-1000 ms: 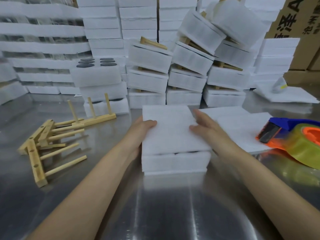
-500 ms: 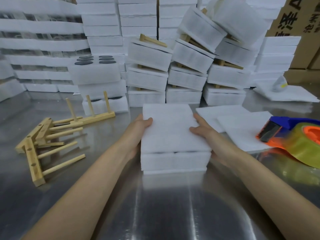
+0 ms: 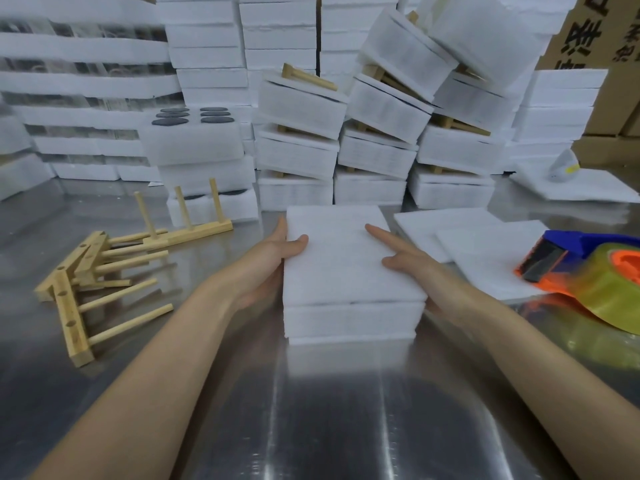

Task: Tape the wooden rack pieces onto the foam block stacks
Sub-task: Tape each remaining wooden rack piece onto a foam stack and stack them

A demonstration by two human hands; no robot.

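A white foam block stack [image 3: 346, 271] rests on the steel table [image 3: 311, 410] in front of me. My left hand [image 3: 273, 261] clasps its left side, thumb lying on the top sheet. Against the right side presses my right hand [image 3: 412, 268], its index finger stretched out over the top. Several wooden rack pieces [image 3: 93, 271] with pegs lie in a loose pile at the left, and one [image 3: 194, 230] stands with pegs up behind them. At the right edge lies an orange and blue tape dispenser [image 3: 588, 271] with a yellowish roll.
Flat foam sheets [image 3: 478, 251] lie right of the stack. Finished foam bundles with wood inside [image 3: 381, 133] are piled behind it, some leaning. Foam blocks with dark round discs [image 3: 194, 140] stand back left. Cardboard boxes [image 3: 602, 46] fill the back right.
Both hands have shifted slightly along the stack's sides; my left thumb now lies further onto the top sheet and my right index finger points forward. The stack stays in place.
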